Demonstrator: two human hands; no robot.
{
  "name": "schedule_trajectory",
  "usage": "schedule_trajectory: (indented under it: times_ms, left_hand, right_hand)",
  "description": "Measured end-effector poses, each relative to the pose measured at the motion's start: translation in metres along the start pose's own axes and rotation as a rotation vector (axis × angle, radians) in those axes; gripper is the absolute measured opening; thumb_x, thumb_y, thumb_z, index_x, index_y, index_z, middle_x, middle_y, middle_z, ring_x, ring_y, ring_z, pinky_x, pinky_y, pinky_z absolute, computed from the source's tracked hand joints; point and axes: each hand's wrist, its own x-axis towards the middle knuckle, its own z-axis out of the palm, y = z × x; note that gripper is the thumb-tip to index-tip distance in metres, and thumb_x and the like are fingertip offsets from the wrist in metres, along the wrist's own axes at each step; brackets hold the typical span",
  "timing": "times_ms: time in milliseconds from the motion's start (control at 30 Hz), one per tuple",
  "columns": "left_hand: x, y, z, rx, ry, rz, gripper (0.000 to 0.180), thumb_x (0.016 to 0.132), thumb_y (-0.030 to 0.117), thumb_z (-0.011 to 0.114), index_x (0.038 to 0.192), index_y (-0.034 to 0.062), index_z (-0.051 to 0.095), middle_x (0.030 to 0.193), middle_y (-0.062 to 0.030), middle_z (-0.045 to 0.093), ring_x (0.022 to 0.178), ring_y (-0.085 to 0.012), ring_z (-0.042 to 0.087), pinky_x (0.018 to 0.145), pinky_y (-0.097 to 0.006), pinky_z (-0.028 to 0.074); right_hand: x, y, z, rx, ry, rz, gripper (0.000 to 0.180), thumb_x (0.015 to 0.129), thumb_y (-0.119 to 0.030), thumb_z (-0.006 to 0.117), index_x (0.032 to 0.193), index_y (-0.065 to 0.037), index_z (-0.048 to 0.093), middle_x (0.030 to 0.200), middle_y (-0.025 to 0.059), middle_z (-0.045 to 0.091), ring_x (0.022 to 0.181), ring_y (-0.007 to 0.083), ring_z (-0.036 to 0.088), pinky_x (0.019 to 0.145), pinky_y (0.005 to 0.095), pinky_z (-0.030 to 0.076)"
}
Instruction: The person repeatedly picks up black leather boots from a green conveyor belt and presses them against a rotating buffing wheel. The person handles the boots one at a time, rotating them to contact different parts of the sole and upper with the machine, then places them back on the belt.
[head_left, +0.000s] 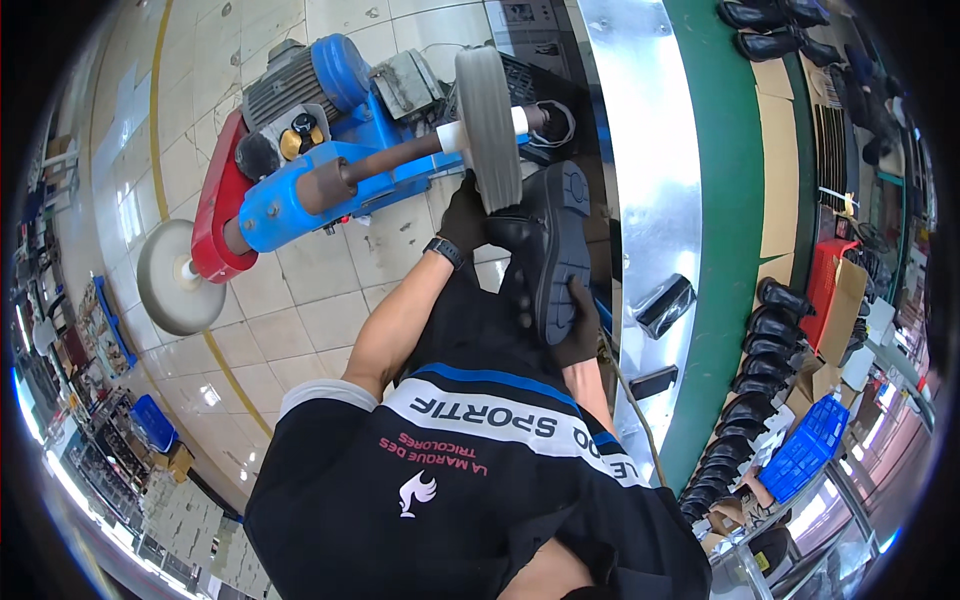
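A black shoe (pixel 553 250) is held sole-up against a grey buffing wheel (pixel 489 128) on a blue and red motor machine (pixel 300 160). My left hand (pixel 466 215), in a black glove with a dark wristband, grips the shoe's front end just under the wheel. My right hand (pixel 581 325), also gloved in black, holds the heel end nearer my body. The shoe's upper is mostly hidden behind the sole and my hands.
A second grey wheel (pixel 172 277) sits at the machine's other end over the tiled floor (pixel 300 300). To the right runs a shiny metal table (pixel 650 180) with a green edge, a row of black boots (pixel 760 380), a blue crate (pixel 805 450) and cardboard.
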Motion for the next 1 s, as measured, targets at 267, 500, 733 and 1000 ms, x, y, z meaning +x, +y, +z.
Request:
schedule_trajectory:
  times_ms: [267, 500, 733, 1000]
  left_hand:
    - [-0.036, 0.063, -0.025, 0.647, -0.207, 0.342, 0.045, 0.077, 0.027, 0.069, 0.116, 0.0072, 0.062, 0.122, -0.015, 0.061, 0.117, -0.0305, 0.055, 0.101, -0.038, 0.043]
    - [-0.037, 0.02, -0.018, -0.873, -0.275, -0.305, 0.033, 0.095, 0.019, 0.051, 0.123, 0.0034, 0.055, 0.119, -0.0097, 0.061, 0.109, -0.0217, 0.06, 0.098, -0.031, 0.047]
    - [0.006, -0.006, -0.002, -1.619, -0.289, -0.6, 0.068, 0.101, 0.054, 0.024, 0.143, 0.0016, 0.035, 0.144, -0.0155, 0.043, 0.13, -0.0262, 0.045, 0.111, -0.039, 0.033]
    - [-0.026, -0.009, 0.0, -1.379, -0.393, -0.451, 0.088, 0.092, 0.071, 0.019, 0.145, 0.0012, 0.03, 0.143, -0.0165, 0.044, 0.128, -0.0271, 0.047, 0.11, -0.041, 0.034]
  right_hand:
    - [-0.033, -0.006, -0.009, 0.132, -0.065, 0.068, 0.072, 0.089, -0.044, 0.056, 0.137, 0.005, 0.037, 0.129, 0.028, 0.051, 0.091, 0.0283, 0.064, 0.065, 0.0357, 0.055]
    - [-0.006, 0.0, -0.02, -0.06, 0.081, 0.057, 0.064, 0.092, -0.039, 0.056, 0.137, 0.004, 0.041, 0.123, 0.0231, 0.058, 0.103, 0.0301, 0.063, 0.076, 0.0385, 0.055]
    - [0.05, -0.044, -0.019, -0.839, 0.362, -0.289, 0.054, 0.088, -0.032, 0.063, 0.127, 0.005, 0.056, 0.124, 0.0155, 0.06, 0.11, 0.0176, 0.057, 0.096, 0.0277, 0.041]
    - [0.019, -0.051, 0.0, -1.067, 0.268, -0.258, 0.06, 0.083, -0.02, 0.06, 0.136, 0.005, 0.048, 0.13, 0.0188, 0.055, 0.115, 0.0223, 0.054, 0.1, 0.0314, 0.039]
